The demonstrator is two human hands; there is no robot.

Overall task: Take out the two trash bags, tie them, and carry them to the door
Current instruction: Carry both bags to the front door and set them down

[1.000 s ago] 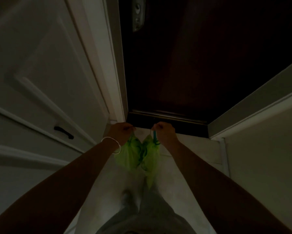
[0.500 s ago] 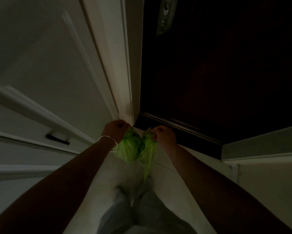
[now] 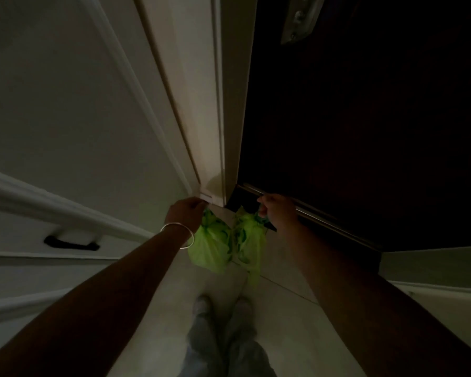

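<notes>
Dark door (image 3: pixel 365 118) ahead of you, white frame (image 3: pixel 201 104) left of it, pale floor (image 3: pixel 278 308) below. Two green trash bags hang side by side, touching, above the floor at the door's foot. Your left hand (image 3: pixel 185 213) grips the left bag (image 3: pixel 210 246) by its top; your right hand (image 3: pixel 279 212) grips the right bag (image 3: pixel 249 240). Bangle (image 3: pixel 177 235) on left wrist.

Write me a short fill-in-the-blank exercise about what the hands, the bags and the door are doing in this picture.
1. Each hand holds one bright ____ trash bag by its top.
2. A thin silver bangle sits on the wrist of the ____ hand.
3. The right hand holds its bag just in front of the dark ____.
4. On the white panel to the left there is a black ____.

Missing words: green; left; door; handle
</notes>
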